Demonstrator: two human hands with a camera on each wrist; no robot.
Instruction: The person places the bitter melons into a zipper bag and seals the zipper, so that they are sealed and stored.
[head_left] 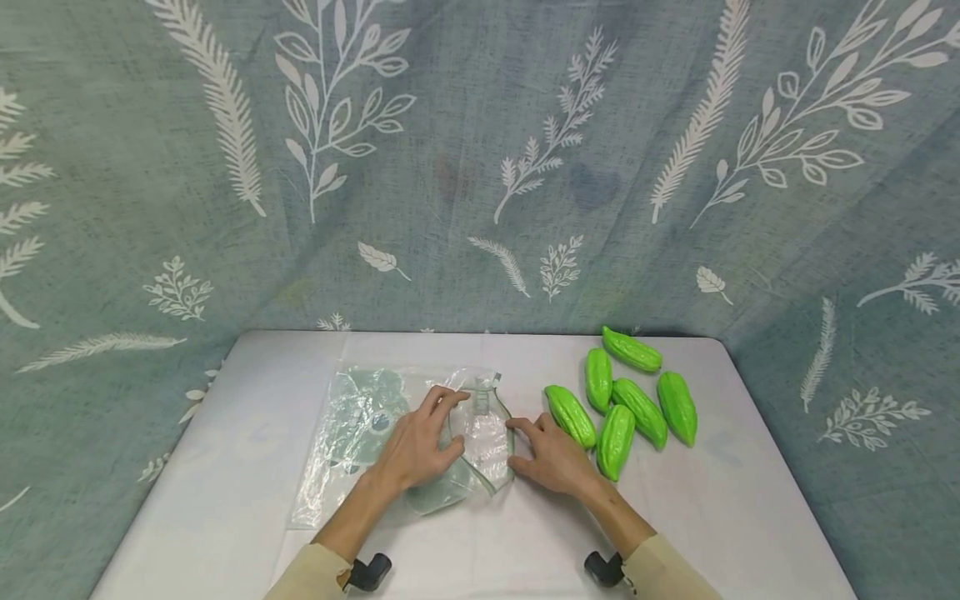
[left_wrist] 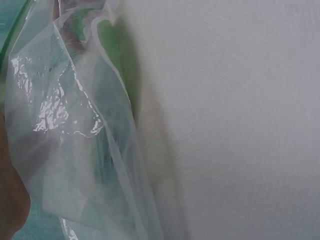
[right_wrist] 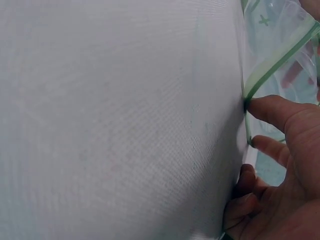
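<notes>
A clear zip bag (head_left: pixel 487 446) with green seal strips lies on the white table, its mouth spread apart to the right. My left hand (head_left: pixel 423 442) rests over the bag at the left side of the mouth, thumb and fingers well apart. In the left wrist view, crumpled plastic (left_wrist: pixel 55 115) hides most of that hand. My right hand (head_left: pixel 555 458) touches the mouth's right edge with thumb and fingertip. In the right wrist view, those two tips press separately along the green seal strip (right_wrist: pixel 280 62), the other fingers bent below. Beside this hand lies a green bitter melon (head_left: pixel 572 415).
Several more bitter melons (head_left: pixel 639 412) lie grouped on the right of the table (head_left: pixel 735 517). Under my left hand, a larger clear plastic bag (head_left: pixel 315 492) with pale green print extends leftward. A leaf-patterned cloth (head_left: pixel 450 275) hangs behind the table and along its sides.
</notes>
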